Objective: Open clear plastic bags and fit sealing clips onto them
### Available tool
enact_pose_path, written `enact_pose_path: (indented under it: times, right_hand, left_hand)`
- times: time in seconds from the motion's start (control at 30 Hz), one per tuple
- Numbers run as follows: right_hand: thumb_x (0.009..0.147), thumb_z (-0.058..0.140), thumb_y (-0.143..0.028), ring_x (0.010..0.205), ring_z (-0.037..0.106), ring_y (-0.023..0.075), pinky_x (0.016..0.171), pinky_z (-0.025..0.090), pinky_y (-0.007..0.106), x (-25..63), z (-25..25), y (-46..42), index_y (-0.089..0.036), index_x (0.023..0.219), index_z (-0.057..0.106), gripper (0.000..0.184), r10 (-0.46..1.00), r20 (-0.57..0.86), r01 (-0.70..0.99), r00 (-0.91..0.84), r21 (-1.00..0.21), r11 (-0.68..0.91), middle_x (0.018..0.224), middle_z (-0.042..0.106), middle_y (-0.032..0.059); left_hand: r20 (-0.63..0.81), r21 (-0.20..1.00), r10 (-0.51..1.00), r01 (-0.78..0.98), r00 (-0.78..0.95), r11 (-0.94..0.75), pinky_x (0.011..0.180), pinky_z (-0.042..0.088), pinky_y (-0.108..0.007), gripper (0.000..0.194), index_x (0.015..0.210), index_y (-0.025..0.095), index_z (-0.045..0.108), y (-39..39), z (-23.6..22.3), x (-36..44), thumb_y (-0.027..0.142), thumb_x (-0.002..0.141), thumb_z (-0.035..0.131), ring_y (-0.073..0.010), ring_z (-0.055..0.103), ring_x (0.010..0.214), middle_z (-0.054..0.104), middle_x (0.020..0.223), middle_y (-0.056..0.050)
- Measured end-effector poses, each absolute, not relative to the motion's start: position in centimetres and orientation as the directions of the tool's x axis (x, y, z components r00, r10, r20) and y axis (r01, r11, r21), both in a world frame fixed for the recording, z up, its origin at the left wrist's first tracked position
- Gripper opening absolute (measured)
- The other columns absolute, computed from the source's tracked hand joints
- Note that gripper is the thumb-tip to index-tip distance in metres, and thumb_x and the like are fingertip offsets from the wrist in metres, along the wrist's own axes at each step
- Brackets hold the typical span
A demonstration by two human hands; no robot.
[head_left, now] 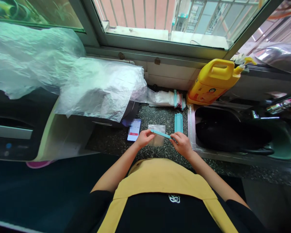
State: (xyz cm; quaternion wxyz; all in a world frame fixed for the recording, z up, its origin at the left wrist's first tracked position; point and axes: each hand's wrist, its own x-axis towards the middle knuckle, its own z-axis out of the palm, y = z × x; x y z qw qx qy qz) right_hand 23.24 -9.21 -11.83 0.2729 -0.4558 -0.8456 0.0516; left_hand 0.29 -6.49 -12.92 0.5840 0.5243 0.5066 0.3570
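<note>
**Two-Handed Hold on Strip**

The left hand (144,138) and right hand (181,143) each pinch, fingers closed, one end of a slim light-blue strip (160,133), apparently plastic, over a flat clear plastic bag (158,141). Expect a light, fairly stiff, smooth part; grip near both ends. Beneath lies a dark speckled stone countertop (160,114). To the right: a stack of light-blue strips (178,122), then a metal sink (191,126); beyond, a grey-framed window (145,41).

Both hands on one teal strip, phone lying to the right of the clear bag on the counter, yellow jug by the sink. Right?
Not quite: the phone lies to the left of the clear bag, as the head view shows. The left hand and right hand do hold one teal strip, and the yellow jug is by the sink.
</note>
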Motion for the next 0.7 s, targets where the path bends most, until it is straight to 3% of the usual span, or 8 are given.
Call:
enact_pose_path:
  times: [0.17, 0.33, 0.7]
  right_hand:
    - [0.091, 0.048, -0.023, 0.075, 0.058, 0.0179, 0.067, 0.049, 0.029, 23.4, -11.8, -9.2, -0.019, 0.092, 0.061, 0.014, 0.783, 0.423, 0.733, -0.456, -0.320, 0.600, 0.080, 0.063, 0.0071]
    - [0.090, 0.048, -0.022, 0.076, 0.058, 0.0182, 0.068, 0.049, 0.030, 23.5, -11.8, -9.4, -0.018, 0.092, 0.061, 0.014, 0.763, 0.434, 0.725, -0.480, -0.294, 0.623, 0.081, 0.064, 0.0078]
    - [0.089, 0.049, -0.020, 0.080, 0.057, 0.0197, 0.069, 0.051, 0.034, 25.9, -12.0, -9.7, -0.019, 0.103, 0.061, 0.019, 0.774, 0.440, 0.649, -0.455, -0.430, 0.627, 0.085, 0.061, 0.0084]
  left_hand:
    - [-0.214, 0.977, 0.946, 0.055, 0.244, 0.207, 0.069, 0.046, -0.027, 0.034, 0.072, 0.014, 0.070, -6.8, -12.6, 0.2, 0.046, 0.065, 0.064, -0.0172, 0.059, 0.070, 0.070, 0.070, -0.002]
    - [-0.271, 0.962, 0.947, 0.006, 0.172, 0.274, 0.065, 0.044, -0.028, 0.058, 0.063, 0.013, 0.069, -7.2, -12.5, 0.6, 0.069, 0.065, 0.055, -0.0169, 0.057, 0.064, 0.068, 0.063, -0.004]
    - [-0.337, 0.938, 0.929, -0.028, 0.151, 0.345, 0.063, 0.046, -0.027, 0.053, 0.065, 0.011, 0.070, -7.3, -12.3, 3.3, 0.061, 0.073, 0.055, -0.0168, 0.060, 0.062, 0.068, 0.062, -0.006]
